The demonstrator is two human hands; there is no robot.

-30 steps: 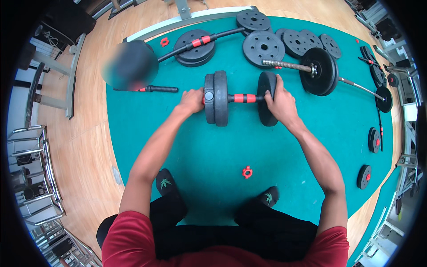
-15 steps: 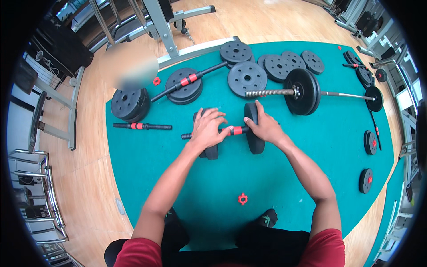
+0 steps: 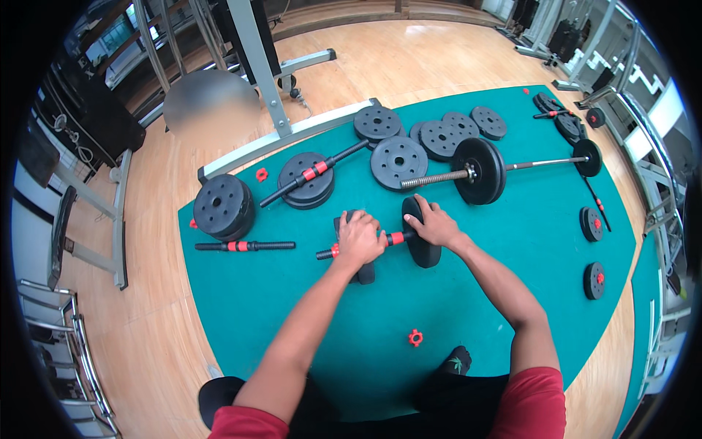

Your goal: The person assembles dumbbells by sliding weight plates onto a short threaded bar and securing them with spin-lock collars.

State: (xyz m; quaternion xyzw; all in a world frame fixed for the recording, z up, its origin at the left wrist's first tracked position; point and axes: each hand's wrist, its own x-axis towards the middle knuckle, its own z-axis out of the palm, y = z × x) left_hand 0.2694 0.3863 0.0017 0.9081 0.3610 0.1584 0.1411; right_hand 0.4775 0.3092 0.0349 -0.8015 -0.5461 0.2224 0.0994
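A dumbbell with black plates and a red-banded bar [image 3: 396,238] lies on the green mat in front of me. My left hand [image 3: 360,240] is closed over the top of its left-end plates, thumb toward the bar. A red star collar [image 3: 336,251] shows on the bar outside those plates, partly covered by the hand. Over the upper rim of the right-end plate [image 3: 424,251] my right hand [image 3: 435,223] is closed, thumb on its inner face. Nearer my feet lies a loose red star collar [image 3: 415,337].
Beyond are a barbell [image 3: 479,172], loose plates [image 3: 398,162], a bar resting on stacked plates [image 3: 314,171], another plate stack [image 3: 223,206] and a short bar [image 3: 245,246]. Small plates with red collars [image 3: 594,281] stand at right. A machine frame [image 3: 292,139] borders the far-left mat edge.
The whole view has shifted and tilted. My left hand sits closer to the bar's middle, and a red collar now shows at the left end. My right hand stays on its plate.
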